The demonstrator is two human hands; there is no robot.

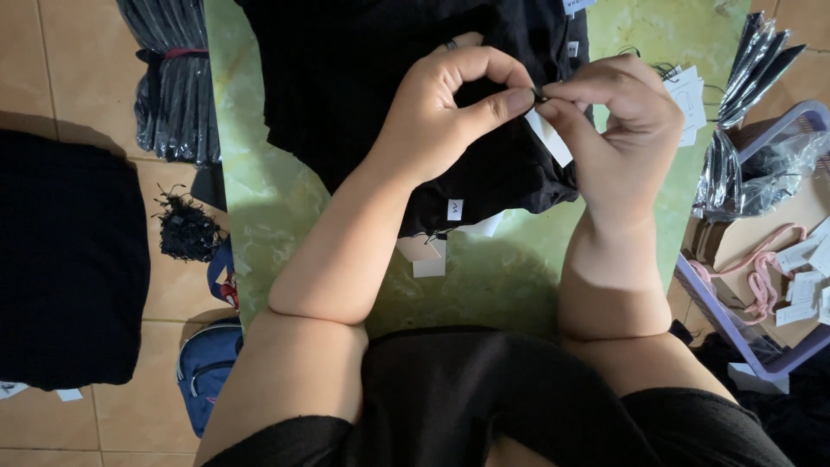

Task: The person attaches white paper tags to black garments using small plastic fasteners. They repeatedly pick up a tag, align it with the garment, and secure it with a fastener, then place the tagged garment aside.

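Near the upper middle of the frame, the fingers (519, 97) of the left hand (441, 112) and those of the right hand (622, 121) meet tip to tip, pinched together on a small dark fastener (539, 93) that is too tiny to make out clearly. Just below that pinch hangs a white paper tag (551, 138), touching the right thumb. The left hand curls into a ring shape, thumb and forefinger closed; the right hand is likewise clenched around the same small piece.

Under both hands lies a stack of black folded clothes (346, 95), filling the top centre of the frame, with more white tags (430, 258) poking out along its lower edge. The stack sits on a green marbled bench (259, 216), whose bare surface shows at left and below the clothes.

Further out, at the upper right, a bundle of loose white tags (689, 97) lies on the bench beside shiny black plastic packets (761, 65). A lilac plastic basket (735, 329) at the right edge holds pink cord and more tags. At the upper left, wrapped dark packets (173, 86) stand on the tiled floor (69, 52); a large black pile (69, 259) fills the left edge, with a tangle of black strings (184, 229) beside it and a blue bag (203, 367) lower down.
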